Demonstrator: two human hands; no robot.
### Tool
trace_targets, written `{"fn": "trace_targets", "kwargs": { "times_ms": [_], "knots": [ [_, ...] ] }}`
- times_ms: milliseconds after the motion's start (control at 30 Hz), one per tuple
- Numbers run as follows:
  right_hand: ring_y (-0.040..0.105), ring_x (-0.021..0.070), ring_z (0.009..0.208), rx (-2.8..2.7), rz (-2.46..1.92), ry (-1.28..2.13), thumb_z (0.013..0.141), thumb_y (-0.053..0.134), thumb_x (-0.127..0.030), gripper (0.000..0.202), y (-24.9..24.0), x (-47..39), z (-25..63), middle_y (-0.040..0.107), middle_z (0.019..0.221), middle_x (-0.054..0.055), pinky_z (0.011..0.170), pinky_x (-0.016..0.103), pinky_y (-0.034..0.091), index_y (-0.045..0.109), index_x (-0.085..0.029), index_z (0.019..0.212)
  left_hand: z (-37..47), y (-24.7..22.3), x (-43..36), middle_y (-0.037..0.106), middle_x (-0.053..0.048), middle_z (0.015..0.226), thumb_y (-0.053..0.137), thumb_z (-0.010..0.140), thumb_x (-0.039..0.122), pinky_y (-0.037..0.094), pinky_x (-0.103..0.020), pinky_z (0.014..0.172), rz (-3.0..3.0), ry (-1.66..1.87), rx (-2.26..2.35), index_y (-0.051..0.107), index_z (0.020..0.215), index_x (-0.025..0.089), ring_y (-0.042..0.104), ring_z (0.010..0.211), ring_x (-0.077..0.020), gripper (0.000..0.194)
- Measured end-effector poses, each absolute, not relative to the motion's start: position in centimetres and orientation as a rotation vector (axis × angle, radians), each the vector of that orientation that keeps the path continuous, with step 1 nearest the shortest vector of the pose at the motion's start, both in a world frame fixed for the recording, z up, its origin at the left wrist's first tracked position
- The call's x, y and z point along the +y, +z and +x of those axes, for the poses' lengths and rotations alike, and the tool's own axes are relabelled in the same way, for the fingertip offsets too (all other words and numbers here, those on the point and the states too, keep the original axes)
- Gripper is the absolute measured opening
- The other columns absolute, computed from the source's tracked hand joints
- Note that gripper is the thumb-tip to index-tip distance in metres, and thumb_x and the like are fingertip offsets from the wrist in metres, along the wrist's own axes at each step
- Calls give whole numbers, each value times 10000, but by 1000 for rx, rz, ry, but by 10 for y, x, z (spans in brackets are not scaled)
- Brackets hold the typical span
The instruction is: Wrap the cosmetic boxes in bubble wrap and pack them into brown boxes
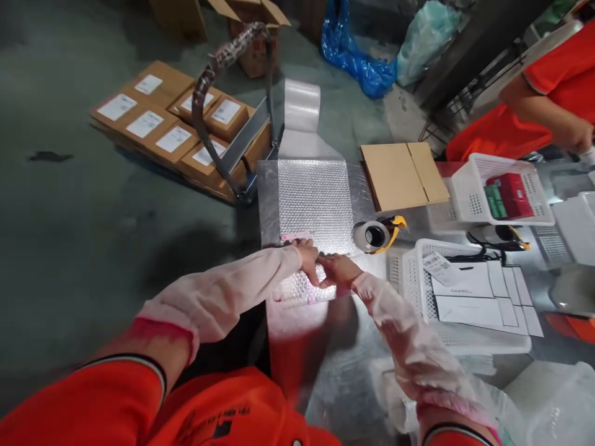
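A strip of bubble wrap [316, 195] lies across the metal table, its far end running off the edge to a roll. On the near end of the wrap rest both hands, close together. My left hand [307, 259] presses at the wrap beside a small pink strip [295, 236], and its fingertips are partly hidden. My right hand [340, 271] touches the wrap just to the right, thumbs nearly meeting. What lies beneath the fingers is too small to make out. A tape dispenser [375, 236] with a yellow handle stands right of the wrap.
Flat cardboard [402, 176] lies at the table's back. White baskets [469, 344] hold white paper bags [469, 291] and red and green items. A cart with labelled boxes [144, 124] stands back left. Another person's arm [534, 108] is at the upper right.
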State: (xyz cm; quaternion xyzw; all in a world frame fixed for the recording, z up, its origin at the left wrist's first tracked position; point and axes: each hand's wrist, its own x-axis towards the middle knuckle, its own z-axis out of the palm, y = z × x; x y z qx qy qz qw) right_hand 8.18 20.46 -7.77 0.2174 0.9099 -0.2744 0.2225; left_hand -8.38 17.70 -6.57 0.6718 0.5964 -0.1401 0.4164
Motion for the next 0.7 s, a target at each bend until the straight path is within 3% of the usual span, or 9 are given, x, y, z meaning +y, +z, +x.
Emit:
{"fn": "trace_targets", "kwargs": {
  "times_ms": [167,267,333,433,500,600,700],
  "knots": [
    [593,177,781,2332,554,-1128,744,794,-297,378,-91,237,75,675,765,22,742,266,458,726,-81,1047,-57,-46,143,584,-250,1275,894,585,370,422,-513,1032,1917,-121,1634,596,1259,69,514,1236,-417,796],
    [526,111,661,2269,559,-1200,771,738,-211,354,-93,241,74,614,672,-31,657,217,430,716,-72,1095,-27,-52,98,509,-288,1414,871,613,405,355,-596,1094,1989,-97,1642,510,1388,71,405,1360,-489,918],
    [500,91,617,2241,555,-1206,750,768,-231,395,-94,243,70,592,639,-51,625,199,422,715,-76,1109,-16,-63,76,436,-269,1504,751,762,354,285,-624,1146,2014,-86,1742,437,1469,97,328,1432,-468,815],
    [506,83,583,2197,538,-1204,728,792,-242,318,-95,245,61,587,603,-50,600,187,432,737,-43,970,-16,-70,64,466,-213,1507,458,918,170,313,-575,1162,2035,14,1809,394,1513,142,392,1430,-370,599],
    [563,103,618,2202,522,-1207,702,811,-232,294,-92,245,58,646,658,-27,637,200,478,742,-54,926,-25,-66,68,485,-230,1486,437,904,133,373,-523,1134,2032,-5,1749,404,1499,97,438,1401,-355,597],
    [676,205,889,2339,619,-1194,727,785,-245,492,-80,245,66,738,995,71,836,308,547,680,-94,1183,-46,-57,91,561,-258,1391,572,831,174,462,-429,1046,1956,-101,1606,446,1442,28,550,1285,-342,641],
    [546,311,1280,2495,812,-1129,839,633,-268,655,-62,239,81,576,1384,196,1106,497,404,463,-77,1442,-72,-58,131,718,-149,1139,777,674,304,535,-357,893,1871,-185,1440,630,1242,118,675,1032,-303,616]
  ]
}}
